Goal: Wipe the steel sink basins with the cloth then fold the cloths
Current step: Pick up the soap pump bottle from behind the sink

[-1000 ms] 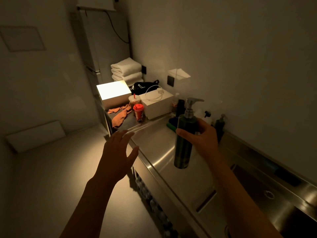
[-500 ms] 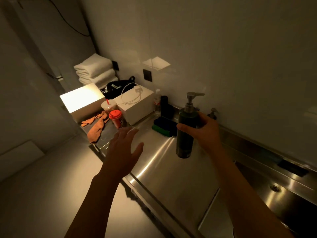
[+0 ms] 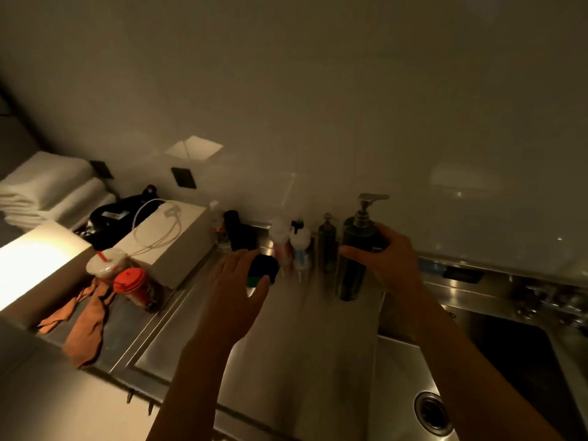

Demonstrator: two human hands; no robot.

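My right hand [image 3: 386,259] grips a dark pump bottle [image 3: 356,253] upright, its base just above or on the steel counter [image 3: 302,329] near the back wall. My left hand [image 3: 237,289] hovers with spread fingers over the counter, its fingertips at a blue and green sponge [image 3: 262,270]. An orange cloth [image 3: 86,319] lies crumpled on the counter at the far left, apart from both hands. A steel sink basin [image 3: 413,377] with a round drain [image 3: 432,412] lies at the lower right, partly hidden by my right forearm.
Several small bottles [image 3: 299,246] stand along the back wall. A white box [image 3: 168,246], two lidded cups [image 3: 132,281], a black bag [image 3: 117,218] and stacked white towels [image 3: 47,192] crowd the left end. A second, darker basin [image 3: 521,354] is at the right.
The view swung right and down over the sink. My right hand carried the pump bottle toward the back wall beside the other bottles. My left hand reached forward to the sponge.
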